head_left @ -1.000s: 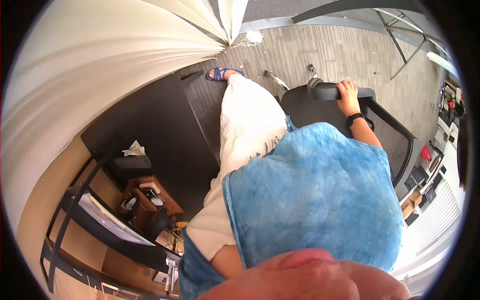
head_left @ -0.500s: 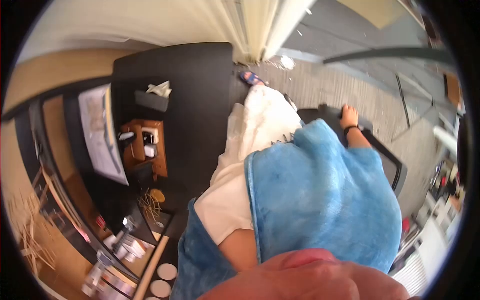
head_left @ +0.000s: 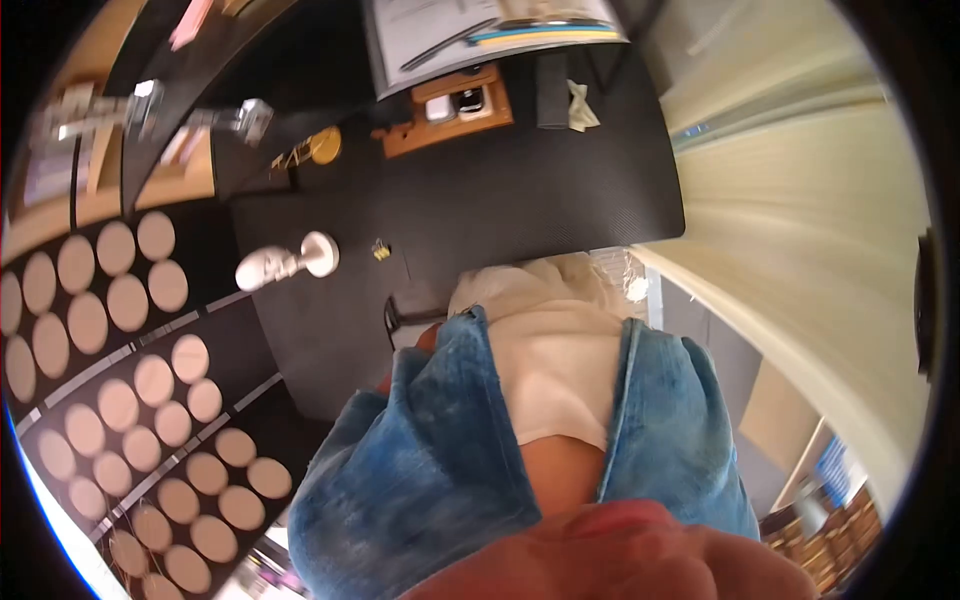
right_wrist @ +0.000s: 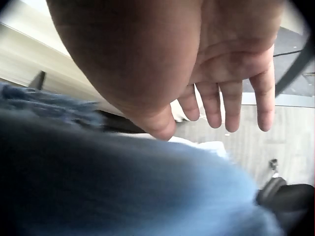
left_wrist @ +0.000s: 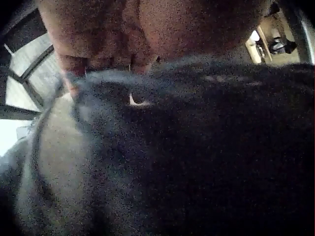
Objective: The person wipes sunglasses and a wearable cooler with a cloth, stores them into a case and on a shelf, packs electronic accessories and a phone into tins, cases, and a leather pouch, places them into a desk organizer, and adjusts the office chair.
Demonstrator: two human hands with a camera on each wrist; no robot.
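In the right wrist view my right hand (right_wrist: 221, 59) hangs with its fingers straight and slightly spread, nothing held. Below it runs the blue garment (right_wrist: 147, 182); a black chair part (right_wrist: 290, 196) is near, apart from the fingertips. My left hand (left_wrist: 147, 34) shows at the top of the left wrist view, right against dark blue cloth (left_wrist: 197, 137). The cloth hides most of its fingers, so I cannot tell what they hold. Neither hand shows clearly in the head view, where the body faces a black table (head_left: 480, 200).
On the table stand a white figurine (head_left: 285, 262), a wooden organizer (head_left: 450, 110), a tissue box (head_left: 552, 95) and a small yellowish item (head_left: 381, 250). Round discs (head_left: 120, 400) line dark racks at the left. A pale curtain (head_left: 800, 200) hangs at the right.
The view and body have turned from the chair to the table. My right hand has let go of the chair's armrest. The figurine and disc racks have come fully into view.
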